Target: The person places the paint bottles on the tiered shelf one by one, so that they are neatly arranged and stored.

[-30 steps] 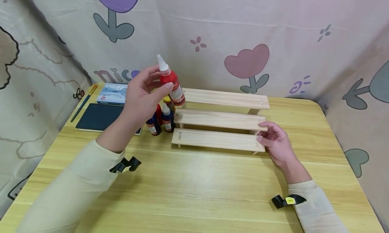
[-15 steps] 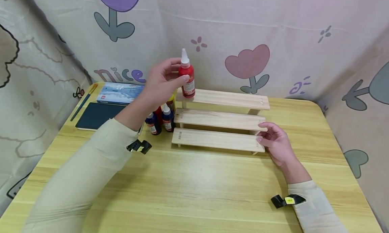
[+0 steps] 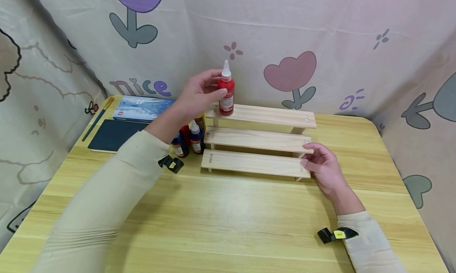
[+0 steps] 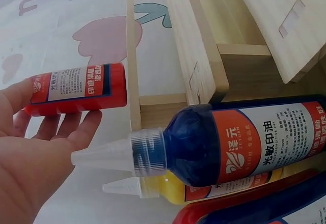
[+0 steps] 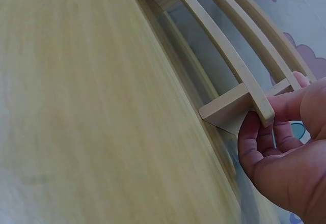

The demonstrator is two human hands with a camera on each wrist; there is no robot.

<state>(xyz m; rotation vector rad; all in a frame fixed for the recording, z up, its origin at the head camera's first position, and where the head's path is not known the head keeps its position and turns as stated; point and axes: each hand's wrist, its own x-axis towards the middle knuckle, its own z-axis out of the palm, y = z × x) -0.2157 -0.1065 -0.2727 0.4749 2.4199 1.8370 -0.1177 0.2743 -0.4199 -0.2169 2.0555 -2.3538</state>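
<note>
My left hand (image 3: 202, 91) grips a red ink bottle (image 3: 227, 97) with a white pointed cap, thumb in front and fingers behind. The bottle stands upright at the left part of the top tier of a three-step wooden rack (image 3: 256, 139). In the left wrist view, the base of the red bottle (image 4: 104, 87) is right at the tier's edge. My right hand (image 3: 323, 166) pinches the right end of the rack's lowest board; in the right wrist view the thumb lies over this board (image 5: 229, 56) and the fingers curl beneath.
Left of the rack, blue ink bottles (image 3: 197, 140) stand with a yellow bottle (image 4: 175, 187) and a red one, partly hidden by my left arm. Farther left lie a dark notebook (image 3: 114, 135), a blue-and-white box (image 3: 140, 108) and a paintbrush (image 3: 96, 122). A patterned curtain (image 3: 249, 27) hangs behind.
My left hand has carried the red ink bottle rightward from above the other bottles to the top tier, turning it from tilted to upright. My right hand has stayed on the rack.
</note>
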